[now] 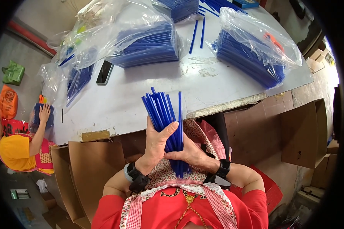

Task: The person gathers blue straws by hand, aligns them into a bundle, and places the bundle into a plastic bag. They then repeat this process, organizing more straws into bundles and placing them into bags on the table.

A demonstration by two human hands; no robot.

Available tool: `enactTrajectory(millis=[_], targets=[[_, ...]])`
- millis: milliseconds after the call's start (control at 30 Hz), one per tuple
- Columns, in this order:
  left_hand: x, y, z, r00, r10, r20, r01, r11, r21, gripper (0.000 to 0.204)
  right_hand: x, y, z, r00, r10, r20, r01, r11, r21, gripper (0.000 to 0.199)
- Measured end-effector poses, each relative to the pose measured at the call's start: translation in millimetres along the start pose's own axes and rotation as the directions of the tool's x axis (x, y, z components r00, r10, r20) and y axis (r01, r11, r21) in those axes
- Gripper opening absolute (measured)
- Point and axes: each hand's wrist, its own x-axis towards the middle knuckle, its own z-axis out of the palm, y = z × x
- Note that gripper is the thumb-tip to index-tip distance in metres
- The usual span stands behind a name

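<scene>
A bundle of blue plastic tubes [158, 108] stands roughly upright before my chest, just off the table's near edge. Wrapped round its left side is my left hand [156, 141], the thumb lying across the front. My right hand [189, 152] grips the bundle lower down on the right, its thumb pressed against the tubes. One tube [180, 110] stands a little apart from the others at the right. The lower ends of the bundle show below my hands; my fingers behind it are hidden.
On the white table [141, 86] lie a phone [104, 73], stacked blue tubes in clear plastic [149, 44], another bagged stack [248, 57] and two loose tubes [194, 37]. Open cardboard boxes [97, 162] stand below. A co-worker in yellow [17, 150] is at the left.
</scene>
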Motion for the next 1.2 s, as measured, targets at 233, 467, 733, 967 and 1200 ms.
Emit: enactTrajectory(millis=[233, 467, 733, 967, 1200], targets=[[4, 7, -15, 0.965, -0.149, 0.215, 0.182, 0.974, -0.138, 0.047, -4, 3, -19, 1.0, 0.004, 0.017, -0.007, 0.984, 0.18, 0.067], [-1, -8, -31, 0.98, -0.16, 0.115, 0.177, 0.971, -0.162, 0.042, -5, 10, -31, 0.986, 0.134, 0.098, -0.161, 0.915, 0.371, 0.064], [-9, -7, -35, 0.982, -0.162, 0.098, 0.18, 0.959, -0.217, 0.039, -8, 19, -37, 0.987, 0.13, 0.099, -0.16, 0.895, 0.415, 0.06], [-12, -8, -46, 0.981, -0.177, 0.083, 0.193, 0.946, -0.262, 0.039, -4, 33, -38, 0.979, 0.128, 0.16, -0.187, 0.877, 0.443, 0.058], [-9, -3, -44, 0.98, -0.174, 0.097, 0.197, 0.921, -0.337, 0.041, -5, 23, -37, 0.986, 0.106, 0.13, -0.152, 0.896, 0.418, 0.063]])
